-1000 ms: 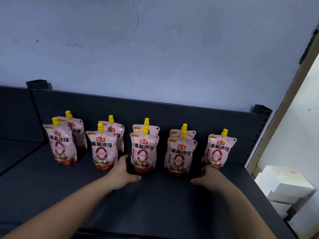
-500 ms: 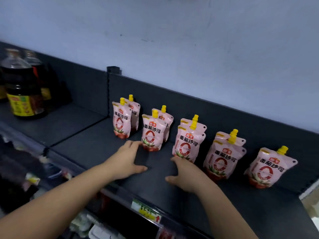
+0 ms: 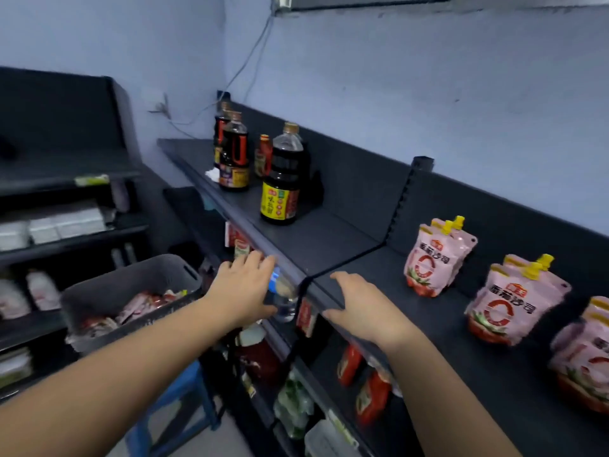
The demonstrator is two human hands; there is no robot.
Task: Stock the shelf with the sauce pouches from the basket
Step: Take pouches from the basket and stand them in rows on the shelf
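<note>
1. Since half a second ago your view has swung left, and both hands have drawn back to the front edge of the shelf. The basket now shows at lower left.
2. Your left hand and right hand hold nothing, fingers loosely spread.
3. You are between loads: standing pouches line the right of the frame, and loose pouches lie in the basket.
4. Next, likely reach down-left and grip one.
5. Around you: dark shelving, a blue wall, sauce bottles at upper centre.

Pale blue wall; dark rack at left; blue stool below.
</note>
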